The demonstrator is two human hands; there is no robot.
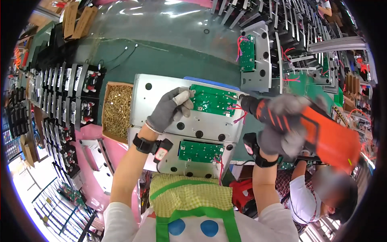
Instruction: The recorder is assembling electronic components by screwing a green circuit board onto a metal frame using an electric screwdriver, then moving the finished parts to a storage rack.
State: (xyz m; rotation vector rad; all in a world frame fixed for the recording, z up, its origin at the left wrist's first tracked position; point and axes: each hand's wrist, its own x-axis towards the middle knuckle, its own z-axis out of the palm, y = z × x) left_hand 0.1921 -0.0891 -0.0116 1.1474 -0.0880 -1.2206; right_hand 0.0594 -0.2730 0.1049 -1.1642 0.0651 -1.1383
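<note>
A green-and-yellow checked apron (181, 195) sits closest, below two stacked grey metal plates (161, 97). The gloved left hand (171, 108) presses flat, fingers spread, on the upper plate beside its green circuit board (213, 99). The gloved right hand (282, 131) grips an orange power screwdriver (306, 125), tip at the board's right edge.

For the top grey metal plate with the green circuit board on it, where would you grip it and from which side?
Probably the bare left margin of the top metal plate, coming from the person's left. The green circuit board and its red wires fill the right half, where the orange power screwdriver in the right hand is working. The gloved left hand already presses beside the board's left edge.
</note>
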